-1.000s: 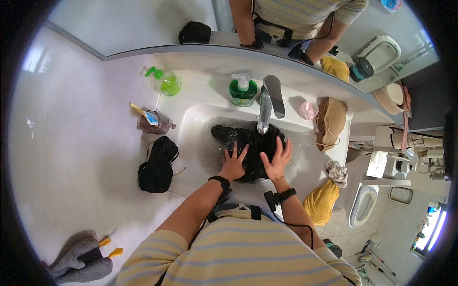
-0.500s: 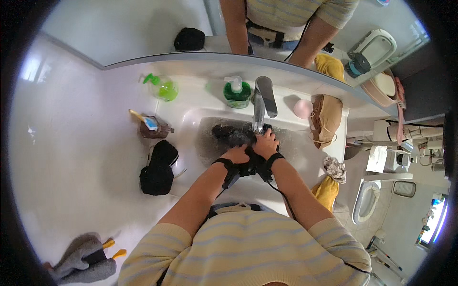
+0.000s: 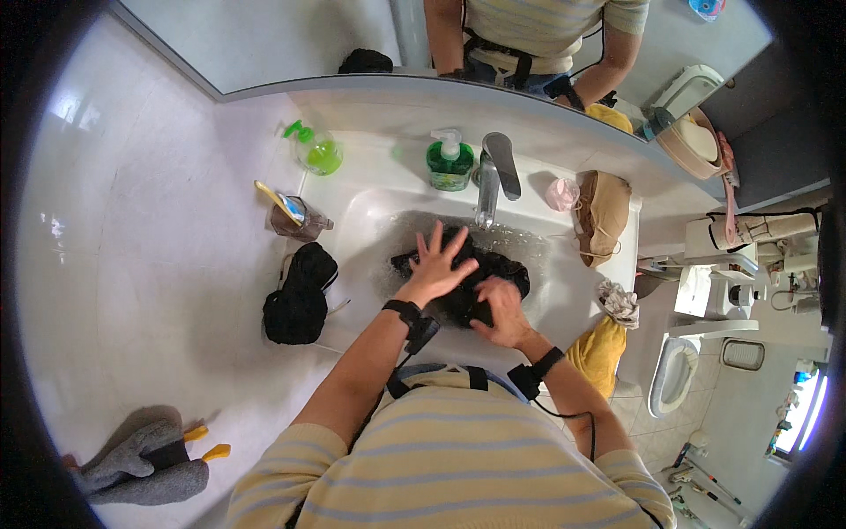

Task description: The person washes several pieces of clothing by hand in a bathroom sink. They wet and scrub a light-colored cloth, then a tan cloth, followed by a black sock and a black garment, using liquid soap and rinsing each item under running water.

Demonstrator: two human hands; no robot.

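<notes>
A soaked black cloth (image 3: 458, 304) lies bunched in the water of the white washbasin (image 3: 357, 216). My left hand (image 3: 436, 269) is open over its left part, fingers spread wide. At the cloth's right side my right hand (image 3: 504, 313) is curled, thumb and fingers closing around a black fold; part of the grip is hidden. Just beyond both hands hangs the spout of the chrome faucet (image 3: 486, 207). Each wrist wears a black strap with a small device.
Behind the basin stand a green soap bottle (image 3: 449, 166), a clear pump bottle (image 3: 319, 154), a pink round object (image 3: 561, 194) and a tan pouch (image 3: 603, 216). Left are a brown cup (image 3: 304, 220) and black fabric (image 3: 300, 295); a yellow cloth bundle (image 3: 597, 357) is at right.
My hands have come up from the water near the spout. The left now spreads open over the cloth; the right has drawn back toward me. The black cloth is bunched nearer and further right.
</notes>
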